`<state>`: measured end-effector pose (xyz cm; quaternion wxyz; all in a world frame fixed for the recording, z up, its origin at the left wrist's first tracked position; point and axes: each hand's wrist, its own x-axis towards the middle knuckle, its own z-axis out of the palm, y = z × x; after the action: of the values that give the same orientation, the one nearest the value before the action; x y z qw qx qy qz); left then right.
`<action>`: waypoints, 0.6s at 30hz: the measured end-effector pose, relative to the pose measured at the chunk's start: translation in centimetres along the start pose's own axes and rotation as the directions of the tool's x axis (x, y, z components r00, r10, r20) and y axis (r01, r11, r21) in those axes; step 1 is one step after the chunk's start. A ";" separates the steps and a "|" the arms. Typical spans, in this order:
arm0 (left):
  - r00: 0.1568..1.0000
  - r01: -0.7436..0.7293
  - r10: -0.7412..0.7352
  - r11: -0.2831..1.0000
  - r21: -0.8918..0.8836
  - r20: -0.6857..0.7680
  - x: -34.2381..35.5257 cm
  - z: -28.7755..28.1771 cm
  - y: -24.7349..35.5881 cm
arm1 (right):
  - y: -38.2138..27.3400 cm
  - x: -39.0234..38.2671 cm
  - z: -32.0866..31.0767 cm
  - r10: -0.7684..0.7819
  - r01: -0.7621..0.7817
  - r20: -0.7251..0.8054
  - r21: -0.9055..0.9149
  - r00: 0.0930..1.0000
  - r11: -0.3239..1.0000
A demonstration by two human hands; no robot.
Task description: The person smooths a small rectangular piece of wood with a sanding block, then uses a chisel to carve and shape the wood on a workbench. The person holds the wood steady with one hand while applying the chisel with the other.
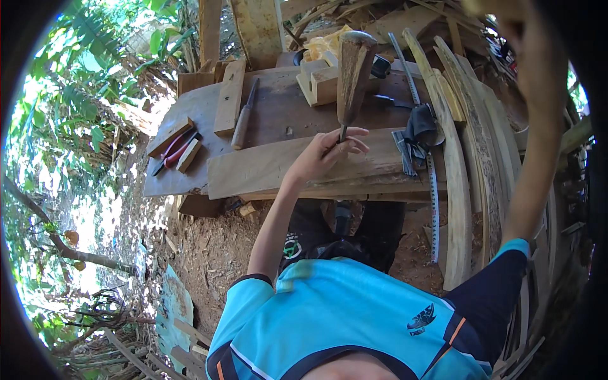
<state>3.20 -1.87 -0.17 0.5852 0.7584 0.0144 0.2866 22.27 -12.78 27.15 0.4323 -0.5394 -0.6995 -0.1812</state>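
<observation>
My left hand (321, 154) closes round the metal shank of a chisel (356, 73), just below its thick, worn wooden handle. The handle points up, and the blade is mostly hidden by the hand. Beneath it lies a long flat wooden board (253, 168) along the near side of the work table (278, 104). At the upper right my right hand (535, 47) is raised high, smeared by motion and partly cut off by the dark rim. A blurred tan, wood-like thing (494, 7) shows at that hand; its kind cannot be made out.
Red-handled pliers (170, 153) lie between wood blocks at the left, near a wooden-handled pointed tool (244, 123). Notched wood pieces (323, 85) stand behind the chisel. Dark crumpled material (420, 126), a measuring tape (433, 209) and long wooden strips (453, 183) are at the right.
</observation>
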 end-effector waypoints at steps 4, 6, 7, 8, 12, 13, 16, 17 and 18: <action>0.996 0.040 -0.040 0.999 0.001 -0.075 -1.1 -0.7 -0.2 | -0.3 -1.7 1.5 -0.157 0.160 0.289 0.014 0.944 0.987; 0.999 0.015 -0.015 1.000 -0.013 -0.034 -0.4 -0.2 -0.3 | 1.9 -2.2 -3.0 0.000 0.035 0.162 -0.213 0.987 0.976; 1.000 0.002 -0.002 1.000 0.001 -0.013 -0.2 -0.2 -0.4 | 4.3 -2.4 -6.5 0.145 -0.115 0.083 -0.293 0.986 0.949; 1.000 -0.001 0.001 1.000 0.021 -0.001 -0.1 -0.3 -0.3 | 4.4 -2.2 -6.3 0.184 -0.163 0.052 -0.278 0.982 0.947; 0.999 0.036 -0.036 0.998 0.051 0.000 0.1 -0.3 0.0 | 1.4 -1.0 0.7 0.025 -0.024 0.032 -0.008 0.999 1.000; 0.997 0.080 -0.080 0.995 0.054 -0.002 0.0 -0.3 0.2 | 0.2 -0.7 2.9 -0.040 0.037 0.026 0.082 0.999 0.996; 0.985 0.167 -0.165 0.985 0.039 -0.044 -0.9 -0.6 0.3 | -1.6 0.6 3.8 -0.175 0.108 0.227 0.280 0.958 0.954; 0.988 0.154 -0.154 0.988 0.008 -0.008 -0.3 -0.3 0.3 | -3.1 1.0 2.0 -0.183 0.094 0.329 0.269 0.926 0.959; 0.994 0.105 -0.104 0.994 0.040 -0.017 -0.3 -0.3 0.3 | -2.8 1.3 0.9 -0.192 0.128 0.307 0.217 0.932 0.968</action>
<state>2.71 -1.85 -0.04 0.5839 0.7661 0.0642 0.2608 19.26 -12.30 28.29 0.3449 -0.4583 -0.8172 -0.0557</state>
